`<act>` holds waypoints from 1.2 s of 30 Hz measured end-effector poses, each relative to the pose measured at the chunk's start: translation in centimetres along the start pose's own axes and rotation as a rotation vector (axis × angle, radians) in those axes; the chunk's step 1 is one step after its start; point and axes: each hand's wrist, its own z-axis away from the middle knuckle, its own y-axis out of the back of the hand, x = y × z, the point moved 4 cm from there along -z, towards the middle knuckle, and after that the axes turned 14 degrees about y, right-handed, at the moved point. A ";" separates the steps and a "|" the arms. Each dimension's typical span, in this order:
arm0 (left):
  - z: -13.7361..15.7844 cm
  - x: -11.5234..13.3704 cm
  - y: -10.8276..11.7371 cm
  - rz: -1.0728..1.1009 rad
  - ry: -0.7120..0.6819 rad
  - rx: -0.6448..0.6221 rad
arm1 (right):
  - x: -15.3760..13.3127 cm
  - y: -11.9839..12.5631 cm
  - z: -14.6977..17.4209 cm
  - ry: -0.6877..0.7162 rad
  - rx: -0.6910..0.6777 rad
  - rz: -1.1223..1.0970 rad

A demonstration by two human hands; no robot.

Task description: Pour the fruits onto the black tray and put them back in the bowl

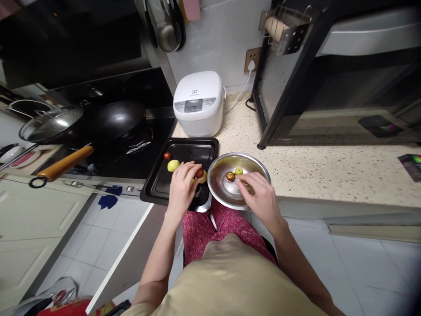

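On the left, a black baking tray [158,186] holds a small round red fruit [167,156] and a yellow round piece [173,165]. Over the tray's right side, my left hand [184,184] curls its fingers around another small dark red fruit [199,173]. Part of a second yellow piece [204,177] shows beside those fingertips. A steel bowl [219,193] stands against the tray's right edge. My right hand [258,191] reaches into it, thumb and fingers pinched together beside a brownish round fruit [230,176]. A yellow-green piece [238,171] lies behind it. What the pinch holds is hidden.
A white rice cooker [198,105] stands behind the tray. To the right is a large black oven [329,96] on the speckled counter [312,173]. At left, a black wok [115,118] and a lidded pan with a wooden handle [66,163] sit on the stove.
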 end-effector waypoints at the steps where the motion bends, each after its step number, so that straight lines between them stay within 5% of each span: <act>1: 0.4 1.3 -0.2 0.038 -0.032 -0.005 | -0.3 -0.4 0.0 0.000 -0.018 -0.026; 5: 1.8 4.8 -1.5 0.151 -0.108 -0.051 | -0.9 -1.7 0.5 0.002 -0.068 -0.092; 10: 2.9 6.0 -2.6 0.256 -0.143 -0.050 | -1.1 -2.4 1.0 -0.020 -0.063 -0.134; 19: 2.3 4.9 -2.7 0.328 -0.085 -0.255 | 0.2 -2.7 0.1 -0.163 -0.170 -0.119; 36: 2.1 3.3 -2.5 0.322 -0.064 -0.279 | 0.5 -4.8 -0.9 -0.114 -0.565 0.126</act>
